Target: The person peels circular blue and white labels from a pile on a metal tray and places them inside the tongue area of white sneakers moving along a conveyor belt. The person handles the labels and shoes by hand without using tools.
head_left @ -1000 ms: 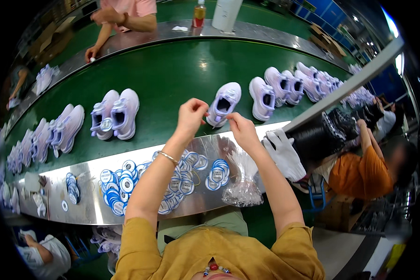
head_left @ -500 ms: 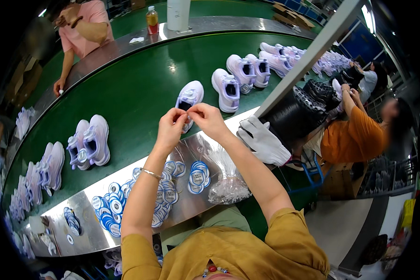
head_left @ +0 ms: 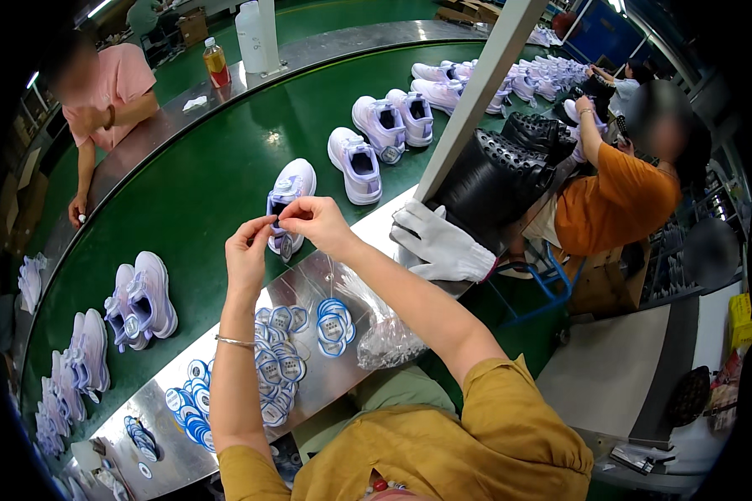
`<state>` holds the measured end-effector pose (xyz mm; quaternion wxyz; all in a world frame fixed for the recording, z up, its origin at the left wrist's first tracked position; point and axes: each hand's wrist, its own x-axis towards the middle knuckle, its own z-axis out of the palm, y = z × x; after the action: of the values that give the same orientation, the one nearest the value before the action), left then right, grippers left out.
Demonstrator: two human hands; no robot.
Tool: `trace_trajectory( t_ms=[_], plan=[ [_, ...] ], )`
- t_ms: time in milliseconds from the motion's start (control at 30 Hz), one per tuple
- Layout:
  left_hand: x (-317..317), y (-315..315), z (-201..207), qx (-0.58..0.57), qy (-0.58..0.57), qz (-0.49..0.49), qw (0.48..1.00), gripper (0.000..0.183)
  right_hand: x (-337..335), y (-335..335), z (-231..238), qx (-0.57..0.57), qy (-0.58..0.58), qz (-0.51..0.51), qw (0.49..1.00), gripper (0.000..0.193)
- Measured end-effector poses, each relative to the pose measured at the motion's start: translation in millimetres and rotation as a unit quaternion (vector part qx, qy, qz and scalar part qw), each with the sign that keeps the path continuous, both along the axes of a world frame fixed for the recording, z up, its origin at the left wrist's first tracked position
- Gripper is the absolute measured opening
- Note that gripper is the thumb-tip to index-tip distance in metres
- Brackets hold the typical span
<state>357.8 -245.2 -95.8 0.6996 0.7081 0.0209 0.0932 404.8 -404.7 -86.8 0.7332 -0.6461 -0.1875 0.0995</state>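
Observation:
Over the near edge of the green belt, my left hand (head_left: 250, 247) and my right hand (head_left: 321, 225) pinch close together, fingertips almost meeting. What lies between them is too small to make out. Just behind my fingers stands a white-and-lilac sneaker (head_left: 295, 179), its toe pointing away and part of its opening hidden by my hands. A round tag (head_left: 286, 245) shows at its near end. On the metal ledge close to my forearms lie round blue-and-white tags (head_left: 336, 327) in piles. Beside them is a clear plastic bag (head_left: 390, 341) with thin white strands.
Finished-looking pairs of sneakers (head_left: 152, 294) line the belt (head_left: 217, 200) at left and right. White gloves (head_left: 443, 242) rest by a slanted grey post (head_left: 476, 108). Black crates (head_left: 495, 179) stand beyond. A person in orange (head_left: 614, 200) sits right; another in pink (head_left: 121, 83) stands across.
My view has shifted, so the belt and shoes sit differently in it. Both hands stay pinched together near the same sneaker, with the fingertips slightly rearranged.

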Motion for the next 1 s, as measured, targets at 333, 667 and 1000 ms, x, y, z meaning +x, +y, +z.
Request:
trace_trajectory(
  t_ms=[333,667,1000],
  plan=[
    [-3.3,7.1,13.7,-0.037,0.020,-0.077,0.996,0.032,9.4,5.0,-6.5,0.028,-0.005,0.075,0.997,0.016],
    [-5.2,7.5,24.9,-0.031,0.034,-0.103,0.994,0.039,12.0,3.2,-2.5,0.026,0.009,0.112,0.993,0.019],
    [-5.3,12.6,19.4,-0.027,0.050,-0.087,0.995,0.043,12.2,5.5,-3.0,-0.002,-0.029,0.111,0.993,0.021]
  ],
)
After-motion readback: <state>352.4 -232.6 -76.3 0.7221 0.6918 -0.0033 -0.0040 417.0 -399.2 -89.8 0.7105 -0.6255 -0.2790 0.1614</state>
